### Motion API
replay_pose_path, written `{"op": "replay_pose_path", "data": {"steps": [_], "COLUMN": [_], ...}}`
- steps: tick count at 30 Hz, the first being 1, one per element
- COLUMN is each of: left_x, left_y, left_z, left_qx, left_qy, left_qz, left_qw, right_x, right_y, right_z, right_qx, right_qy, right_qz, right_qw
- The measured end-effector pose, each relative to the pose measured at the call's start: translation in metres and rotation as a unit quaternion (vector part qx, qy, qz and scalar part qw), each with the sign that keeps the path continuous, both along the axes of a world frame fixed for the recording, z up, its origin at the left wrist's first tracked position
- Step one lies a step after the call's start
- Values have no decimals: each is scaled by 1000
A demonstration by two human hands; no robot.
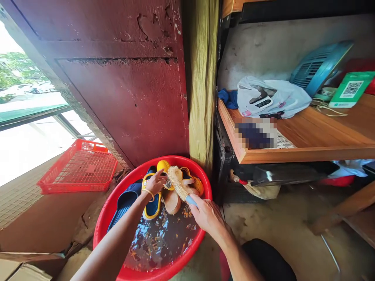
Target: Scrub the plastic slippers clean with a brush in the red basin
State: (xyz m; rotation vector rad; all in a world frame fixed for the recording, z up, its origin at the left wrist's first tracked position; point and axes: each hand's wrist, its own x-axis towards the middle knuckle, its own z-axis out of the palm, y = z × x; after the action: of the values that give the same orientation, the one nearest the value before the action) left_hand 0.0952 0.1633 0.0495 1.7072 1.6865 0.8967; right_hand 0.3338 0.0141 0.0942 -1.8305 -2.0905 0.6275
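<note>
A round red tub (99, 222) holds dark water with bits floating in it and several sandals. My right hand (206, 214) is closed around the blue handle of a brush (177, 181), whose pale bristles lie over the sandals. My left hand (156, 182), with a yellow band at the wrist, is over a blue sandal with yellow edges (152, 208), its fingers apart. Beside it are a tan-soled shoe (172, 202), a dark blue slipper (125, 201) and a yellow rounded item (163, 166).
A red plastic basket (84, 168) rests on cardboard at the left. Behind the tub stand a maroon door (125, 105) and a yellowish curtain (202, 86). At the right, a wooden shelf (307, 156) bears a white bag (275, 95) and a blue fan (319, 66).
</note>
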Motion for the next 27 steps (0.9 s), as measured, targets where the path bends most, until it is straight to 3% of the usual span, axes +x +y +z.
{"op": "replay_pose_path", "data": {"steps": [3, 5, 7, 10, 15, 20, 27], "left_x": [-38, -71, -103, -133, -131, -122, -115], "left_y": [-38, -68, -95, -119, -124, -128, -139], "left_z": [-8, -23, -42, -67, -84, -84, -74], "left_qx": [42, 75, 76, -44, -156, -208, -174], "left_qy": [-47, 81, 235, 354, 389, 329, 161], "left_qz": [41, 129, 202, 206, 173, 145, 251], "left_qw": [997, 986, 948, 911, 891, 910, 938], "right_x": [-2, -4, -8, -21, -45, -50, -49], "right_y": [-7, -12, -17, -23, -22, -19, -25], "right_z": [-3, -6, -12, -26, -51, -58, -53], "right_qx": [-8, -15, -30, -61, -72, -63, -42], "right_qy": [-7, -11, -22, -48, -104, -124, -128], "right_qz": [39, 76, 118, 165, 136, 117, 105], "right_qw": [999, 997, 992, 983, 983, 983, 985]}}
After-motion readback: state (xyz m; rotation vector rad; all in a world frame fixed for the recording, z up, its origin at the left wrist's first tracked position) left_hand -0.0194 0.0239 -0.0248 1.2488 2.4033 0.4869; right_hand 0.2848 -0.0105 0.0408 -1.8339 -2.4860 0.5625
